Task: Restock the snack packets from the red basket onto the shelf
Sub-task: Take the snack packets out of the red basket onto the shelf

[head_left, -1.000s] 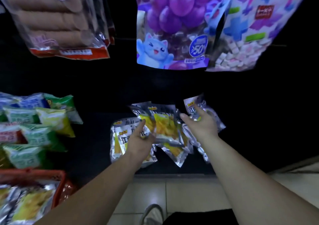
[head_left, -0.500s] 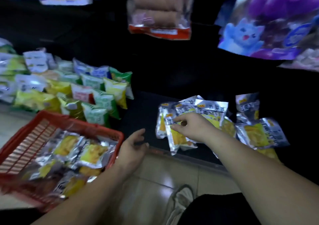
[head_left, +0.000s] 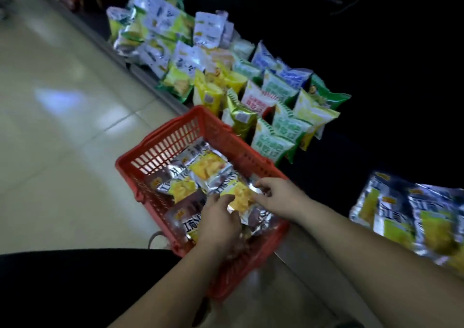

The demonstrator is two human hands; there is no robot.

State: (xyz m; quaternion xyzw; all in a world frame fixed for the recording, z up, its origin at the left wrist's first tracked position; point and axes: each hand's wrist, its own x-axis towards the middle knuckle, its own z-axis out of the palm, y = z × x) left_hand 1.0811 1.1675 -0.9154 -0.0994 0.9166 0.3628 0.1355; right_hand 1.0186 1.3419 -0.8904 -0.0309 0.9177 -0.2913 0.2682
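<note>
The red basket sits on the floor against the low shelf, holding several silver-and-yellow snack packets. Both my hands are inside it. My left hand lies palm down on the packets, its fingers curled over the edge of one packet. My right hand reaches in from the right and pinches the same packet's silver edge. More packets of the same kind lie stacked on the dark shelf at the right.
Green, yellow, white and blue snack bags stand in rows on the shelf behind the basket, running up to the left. Pale floor tiles spread to the left. My dark trouser leg fills the lower left.
My view swung left and down from the shelf to the basket. Both hands left the packets on the shelf and moved into the basket, where they now take hold of a packet.
</note>
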